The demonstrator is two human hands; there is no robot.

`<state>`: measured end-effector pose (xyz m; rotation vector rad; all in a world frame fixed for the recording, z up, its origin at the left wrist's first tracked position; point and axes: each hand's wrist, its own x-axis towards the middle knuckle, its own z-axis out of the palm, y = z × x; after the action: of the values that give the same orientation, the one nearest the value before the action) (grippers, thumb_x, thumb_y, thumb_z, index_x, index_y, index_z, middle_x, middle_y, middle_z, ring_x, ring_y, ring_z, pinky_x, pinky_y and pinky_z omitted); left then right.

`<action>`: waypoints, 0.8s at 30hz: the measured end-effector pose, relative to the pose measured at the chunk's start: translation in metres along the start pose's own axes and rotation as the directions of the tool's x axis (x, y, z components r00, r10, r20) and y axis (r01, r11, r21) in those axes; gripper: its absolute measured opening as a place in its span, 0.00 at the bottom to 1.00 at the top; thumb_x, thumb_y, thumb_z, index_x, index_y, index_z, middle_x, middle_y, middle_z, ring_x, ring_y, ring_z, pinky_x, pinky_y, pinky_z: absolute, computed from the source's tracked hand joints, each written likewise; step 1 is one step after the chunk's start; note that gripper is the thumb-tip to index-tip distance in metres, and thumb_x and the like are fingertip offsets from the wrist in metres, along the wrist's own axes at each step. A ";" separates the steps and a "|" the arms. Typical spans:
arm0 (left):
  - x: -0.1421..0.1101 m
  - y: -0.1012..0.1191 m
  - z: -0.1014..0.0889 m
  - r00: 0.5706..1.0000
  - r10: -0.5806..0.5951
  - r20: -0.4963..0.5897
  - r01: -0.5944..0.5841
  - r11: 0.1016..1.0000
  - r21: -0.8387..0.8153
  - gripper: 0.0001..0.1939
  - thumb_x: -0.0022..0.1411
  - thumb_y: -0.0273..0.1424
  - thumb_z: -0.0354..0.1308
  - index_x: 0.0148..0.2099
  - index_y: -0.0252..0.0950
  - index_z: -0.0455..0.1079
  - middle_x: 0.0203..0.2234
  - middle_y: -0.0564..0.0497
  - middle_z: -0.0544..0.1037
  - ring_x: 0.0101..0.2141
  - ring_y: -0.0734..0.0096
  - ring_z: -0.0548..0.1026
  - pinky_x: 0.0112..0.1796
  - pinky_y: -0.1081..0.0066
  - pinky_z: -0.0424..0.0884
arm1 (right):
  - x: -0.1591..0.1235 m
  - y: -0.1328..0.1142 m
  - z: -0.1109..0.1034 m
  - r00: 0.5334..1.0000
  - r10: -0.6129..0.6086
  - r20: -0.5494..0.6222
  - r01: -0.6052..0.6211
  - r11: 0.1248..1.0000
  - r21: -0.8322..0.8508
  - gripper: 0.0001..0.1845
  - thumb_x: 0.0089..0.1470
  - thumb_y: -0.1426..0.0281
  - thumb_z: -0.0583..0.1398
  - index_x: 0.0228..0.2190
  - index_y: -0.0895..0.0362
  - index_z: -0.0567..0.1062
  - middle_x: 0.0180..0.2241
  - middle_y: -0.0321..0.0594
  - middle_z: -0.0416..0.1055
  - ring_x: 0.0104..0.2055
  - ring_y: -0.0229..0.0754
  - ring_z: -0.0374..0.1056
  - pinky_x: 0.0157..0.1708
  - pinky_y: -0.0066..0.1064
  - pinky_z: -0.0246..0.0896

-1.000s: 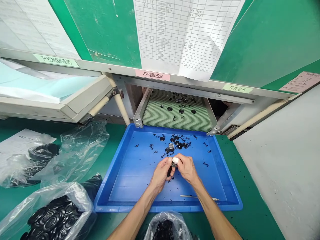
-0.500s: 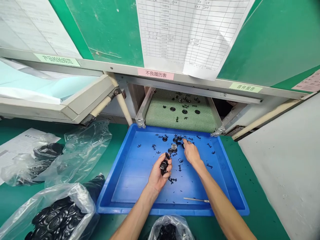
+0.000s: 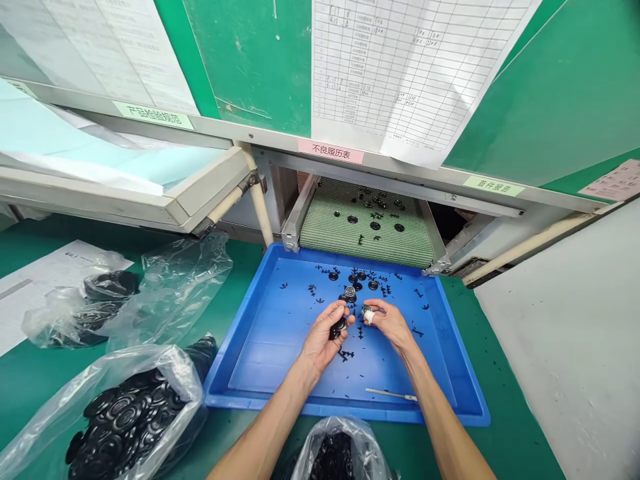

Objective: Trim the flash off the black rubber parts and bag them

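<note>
My left hand (image 3: 323, 337) is closed around round black ringed discs (image 3: 338, 328), above the middle of the blue tray (image 3: 250, 347). To its right, my right hand (image 3: 393, 323) pinches a small dark disc (image 3: 367, 310), partly hidden by the fingers. A white wrap (image 3: 369, 317) shows at those fingertips. Just beyond the hands lies a cluster of loose discs (image 3: 373, 285), one of them (image 3: 350, 291) showing a lighter ribbed face. Small branched black scraps (image 3: 345, 355) are scattered over the tray floor.
A green conveyor belt (image 3: 345, 235) carrying more black parts ends at the tray's far edge. A thin tool (image 3: 390, 394) lies near the tray's front. Clear bags of black discs stand at left (image 3: 125, 413) and front (image 3: 335, 457). Papers hang on the green board (image 3: 260, 60).
My right hand has drawn back from the disc cluster toward my left hand, now with a disc in its fingers. My left hand still holds its discs. The view has shifted slightly.
</note>
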<state>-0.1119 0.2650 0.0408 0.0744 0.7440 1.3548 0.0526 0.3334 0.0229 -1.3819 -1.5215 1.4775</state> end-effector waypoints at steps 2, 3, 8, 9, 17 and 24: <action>0.001 0.000 0.000 1.000 0.001 -0.013 -0.001 1.000 -0.002 0.13 0.51 0.30 0.65 0.39 0.33 0.70 0.30 0.50 0.72 0.30 0.74 0.75 0.20 0.83 0.68 | -0.008 -0.004 0.001 1.000 -0.004 -0.001 0.004 0.998 0.061 0.16 0.39 0.68 0.61 0.35 0.57 0.70 0.31 0.35 0.69 0.27 0.36 0.71 0.31 0.29 0.68; 0.001 0.000 0.000 1.000 0.003 -0.020 -0.003 1.000 0.019 0.12 0.52 0.32 0.64 0.38 0.33 0.70 0.30 0.50 0.72 0.29 0.74 0.75 0.20 0.82 0.68 | -0.011 -0.006 0.001 1.000 -0.008 -0.007 0.008 0.996 0.088 0.15 0.38 0.68 0.61 0.33 0.57 0.69 0.30 0.34 0.68 0.27 0.36 0.71 0.31 0.29 0.67; -0.001 -0.012 0.005 0.997 0.059 0.058 -0.077 0.928 0.364 0.17 0.51 0.40 0.63 0.37 0.33 0.69 0.25 0.53 0.69 0.21 0.81 0.67 0.14 0.83 0.55 | -0.026 -0.014 0.009 0.999 -0.037 -0.031 0.042 0.987 0.155 0.12 0.41 0.68 0.61 0.31 0.55 0.67 0.26 0.32 0.67 0.25 0.34 0.67 0.26 0.26 0.64; -0.001 -0.015 0.005 0.993 0.070 0.094 -0.103 0.899 0.425 0.18 0.51 0.41 0.63 0.38 0.34 0.69 0.25 0.53 0.69 0.22 0.80 0.67 0.14 0.83 0.55 | -0.028 -0.015 0.012 0.998 -0.045 -0.032 0.049 0.985 0.163 0.12 0.41 0.68 0.61 0.33 0.55 0.68 0.26 0.32 0.67 0.24 0.34 0.67 0.25 0.25 0.63; 0.002 -0.023 -0.002 0.962 0.195 0.191 -0.270 0.586 0.764 0.15 0.57 0.42 0.53 0.30 0.34 0.65 0.16 0.57 0.66 0.17 0.80 0.59 0.18 0.78 0.54 | -0.050 -0.026 0.009 0.943 -0.305 0.136 0.334 0.838 -0.432 0.12 0.51 0.74 0.52 0.34 0.55 0.74 0.31 0.37 0.70 0.29 0.37 0.65 0.31 0.28 0.59; 0.002 -0.024 -0.001 0.951 0.227 0.209 -0.304 0.573 0.761 0.14 0.59 0.42 0.51 0.33 0.35 0.66 0.20 0.56 0.70 0.14 0.80 0.63 0.17 0.77 0.57 | -0.040 -0.022 0.019 0.947 -0.316 0.057 0.298 0.798 -0.524 0.13 0.56 0.71 0.49 0.29 0.56 0.72 0.21 0.33 0.69 0.23 0.34 0.62 0.25 0.24 0.54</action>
<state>-0.0922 0.2609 0.0281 0.9969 1.2552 1.1890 0.0402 0.2932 0.0495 -1.3459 -2.1190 0.8579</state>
